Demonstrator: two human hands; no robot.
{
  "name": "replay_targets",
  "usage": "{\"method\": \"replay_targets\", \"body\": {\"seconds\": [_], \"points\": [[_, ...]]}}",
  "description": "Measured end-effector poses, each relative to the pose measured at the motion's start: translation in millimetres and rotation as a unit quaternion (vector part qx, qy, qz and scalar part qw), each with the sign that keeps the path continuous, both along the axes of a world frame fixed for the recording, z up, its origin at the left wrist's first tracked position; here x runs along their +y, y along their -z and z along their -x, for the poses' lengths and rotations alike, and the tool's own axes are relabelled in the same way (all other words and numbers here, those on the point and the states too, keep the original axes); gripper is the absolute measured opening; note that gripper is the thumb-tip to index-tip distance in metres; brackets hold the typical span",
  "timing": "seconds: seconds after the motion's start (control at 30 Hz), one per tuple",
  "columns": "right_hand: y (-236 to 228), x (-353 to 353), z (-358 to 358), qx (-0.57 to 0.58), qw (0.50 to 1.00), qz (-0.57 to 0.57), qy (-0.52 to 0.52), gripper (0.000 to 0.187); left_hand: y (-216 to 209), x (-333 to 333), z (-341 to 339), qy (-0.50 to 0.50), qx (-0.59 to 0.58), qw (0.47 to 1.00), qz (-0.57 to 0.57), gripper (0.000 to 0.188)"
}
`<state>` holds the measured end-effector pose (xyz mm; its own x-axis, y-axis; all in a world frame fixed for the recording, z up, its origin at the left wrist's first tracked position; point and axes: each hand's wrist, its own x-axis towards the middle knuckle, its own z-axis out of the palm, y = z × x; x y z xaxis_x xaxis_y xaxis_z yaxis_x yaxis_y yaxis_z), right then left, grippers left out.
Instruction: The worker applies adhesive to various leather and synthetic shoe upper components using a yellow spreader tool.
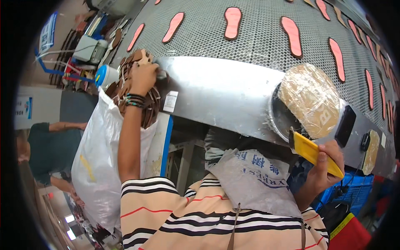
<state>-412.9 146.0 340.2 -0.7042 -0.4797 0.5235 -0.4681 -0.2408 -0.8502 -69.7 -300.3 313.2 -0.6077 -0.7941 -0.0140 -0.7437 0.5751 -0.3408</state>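
My left hand (143,78) is over a heap of brown insole-shaped pieces (151,107) at the mouth of a white sack (98,154). Its fingers are closed on the top pieces, with a tan edge showing beyond them. On the other side, my right hand (326,164) grips a flat yellow-handled brush (313,151). The brush's dark end points up and left, close to the rim of a round metal pot (273,109). A tape-wrapped cardboard cover (310,100) lies over part of the pot and hides much of its inside.
Beyond the metal ledge (216,83) lies a mesh conveyor (200,37) bearing several pink, dark-edged insoles (232,23). A black phone (345,126) rests right of the pot. A blue crate (354,189) stands low at right. Another person (54,146) is at far left.
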Motion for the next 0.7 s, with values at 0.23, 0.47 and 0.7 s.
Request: {"method": "replay_targets", "body": {"seconds": [0.23,0.47,0.7], "points": [[6.9,6.5,-0.5,-0.018,0.996,-0.057,0.063,0.010,-58.4,18.4,61.1,0.239,0.408,0.880,-0.035,0.029],[-2.4,4.7,12.7,-0.023,0.985,-0.168,0.033,0.016,-60.8,98.2,127.1,0.104,0.712,0.623,-0.306,0.037],[31.6,-17.5,30.3,0.129,0.959,-0.246,-0.063,0.015,-24.7,198.9,131.8,-0.131,0.263,0.541,-0.788,0.031]]}}
